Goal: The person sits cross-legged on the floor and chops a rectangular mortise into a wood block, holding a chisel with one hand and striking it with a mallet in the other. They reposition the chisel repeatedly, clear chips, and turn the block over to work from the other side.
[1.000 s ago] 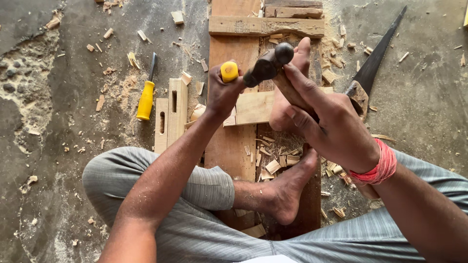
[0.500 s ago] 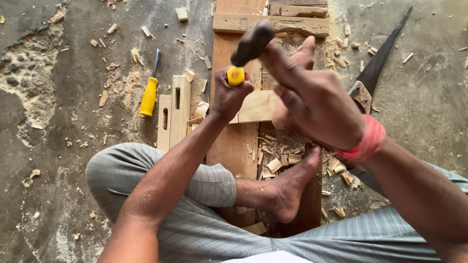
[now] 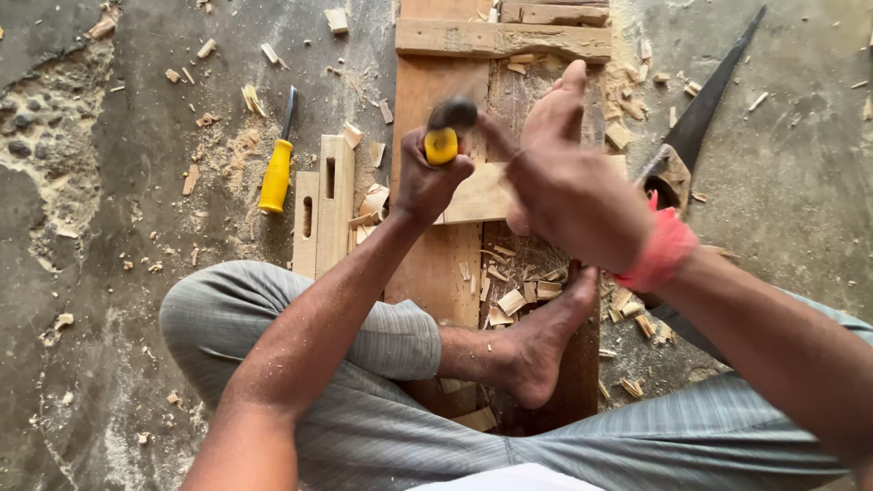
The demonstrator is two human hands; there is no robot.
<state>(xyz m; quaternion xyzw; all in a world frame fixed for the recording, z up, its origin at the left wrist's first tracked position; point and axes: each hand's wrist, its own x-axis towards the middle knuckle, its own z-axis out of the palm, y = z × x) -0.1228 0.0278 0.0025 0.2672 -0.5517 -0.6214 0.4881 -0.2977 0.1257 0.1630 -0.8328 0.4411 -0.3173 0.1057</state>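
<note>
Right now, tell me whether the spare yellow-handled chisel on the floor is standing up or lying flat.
Lying flat. The spare chisel rests lengthwise on the concrete floor among wood chips, blade pointing away from the person, left of the slotted wood pieces; no hand touches it.

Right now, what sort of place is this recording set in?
Probably an informal floor-level woodworking spot: a handsaw lies on the rough concrete floor, wood chips litter a plank, and a spare yellow-handled chisel lies nearby.

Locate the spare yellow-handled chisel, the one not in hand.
Head view, left side: the spare yellow-handled chisel lies on the concrete floor, just left of two mortised wood pieces and apart from the left hand.
</note>
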